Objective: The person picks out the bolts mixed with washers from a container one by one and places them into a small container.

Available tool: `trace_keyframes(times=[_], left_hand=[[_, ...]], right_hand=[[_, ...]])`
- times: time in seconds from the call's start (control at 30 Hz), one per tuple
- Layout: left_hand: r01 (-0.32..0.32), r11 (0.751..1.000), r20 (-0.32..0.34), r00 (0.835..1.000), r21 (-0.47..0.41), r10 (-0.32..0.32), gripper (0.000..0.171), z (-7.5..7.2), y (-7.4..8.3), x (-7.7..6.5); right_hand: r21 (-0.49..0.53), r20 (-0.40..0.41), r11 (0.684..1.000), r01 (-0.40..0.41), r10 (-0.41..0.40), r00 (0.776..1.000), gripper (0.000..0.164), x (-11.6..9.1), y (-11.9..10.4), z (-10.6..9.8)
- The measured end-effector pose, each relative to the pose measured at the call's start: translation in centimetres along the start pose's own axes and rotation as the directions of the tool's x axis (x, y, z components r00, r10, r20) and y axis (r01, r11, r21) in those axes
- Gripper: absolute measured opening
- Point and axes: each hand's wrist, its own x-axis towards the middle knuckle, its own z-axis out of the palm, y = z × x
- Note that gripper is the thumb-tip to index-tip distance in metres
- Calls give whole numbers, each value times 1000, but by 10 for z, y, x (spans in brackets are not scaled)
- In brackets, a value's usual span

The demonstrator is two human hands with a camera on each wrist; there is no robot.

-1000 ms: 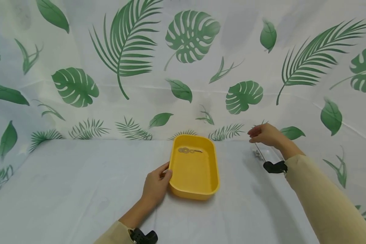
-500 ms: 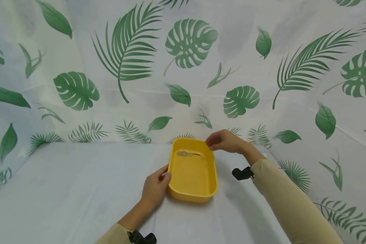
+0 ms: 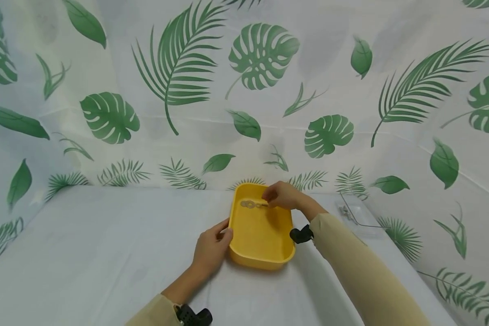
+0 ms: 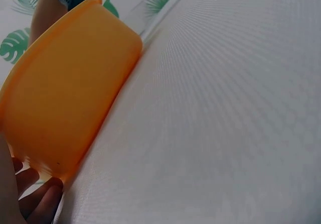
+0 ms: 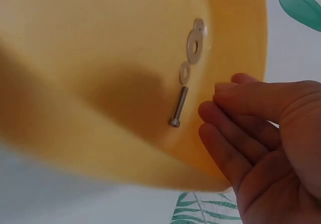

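In the head view a yellow tray [image 3: 261,235] stands on the white cloth. My left hand [image 3: 213,244] holds its left side, the thumb at the rim; the left wrist view shows fingers [image 4: 42,199] against the outer wall near the base. Over the tray's far right part hovers my right hand [image 3: 284,195]. Its fingers are bent, thumb and index tips close together, and nothing shows between them. In the right wrist view a metal screw [image 5: 179,106] lies inside the tray beside those fingertips, apart from them. A small washer [image 5: 185,73], a larger washer [image 5: 194,46] and another washer [image 5: 199,24] line up beyond it.
Right of the tray is a clear plastic box [image 3: 366,213] with small metal parts [image 3: 345,211]. A thin L-shaped rod [image 3: 352,216] lies across it. A leaf-printed backdrop [image 3: 203,90] rises behind the table.
My right hand has moved left from above the clear box, past the tray's far right corner, to over the tray's inside. My left hand stays on the tray's side.
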Motion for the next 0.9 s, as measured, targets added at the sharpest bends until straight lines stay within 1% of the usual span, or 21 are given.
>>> trace_keyframes(times=[0.13, 0.23, 0.3, 0.4, 0.5, 0.57, 0.63, 0.73, 0.9], left_hand=[[16, 1000, 7, 1000, 2, -16, 43, 0, 2, 1], [27, 1000, 7, 1000, 8, -27, 43, 0, 2, 1], [33, 999, 8, 999, 7, -33, 43, 0, 2, 1], [38, 999, 11, 999, -2, -38, 43, 0, 3, 0], [34, 999, 11, 999, -5, -34, 44, 0, 4, 0], [30, 1000, 10, 1000, -5, -30, 44, 1, 4, 0], [29, 1000, 8, 1000, -2, -29, 43, 1, 3, 0], [34, 999, 5, 999, -2, -34, 43, 0, 3, 0], [33, 999, 4, 999, -16, -33, 43, 0, 3, 0]], right_hand=[[-8, 9, 1000, -19, 19, 1000, 30, 5, 0, 2], [-43, 18, 998, -34, 35, 999, 29, 9, -1, 5], [-87, 16, 995, -42, 44, 999, 29, 12, -3, 9], [-182, 0, 982, -42, 43, 999, 30, 15, -5, 12], [-234, -31, 970, -66, 60, 998, 30, 17, -7, 14], [-240, -45, 968, -78, 69, 997, 30, 19, -8, 15], [-216, -55, 972, -96, 86, 995, 30, 20, -8, 17], [-213, -68, 972, -98, 85, 994, 29, 23, -7, 21], [-272, -102, 958, -88, 62, 993, 22, 27, -5, 27]])
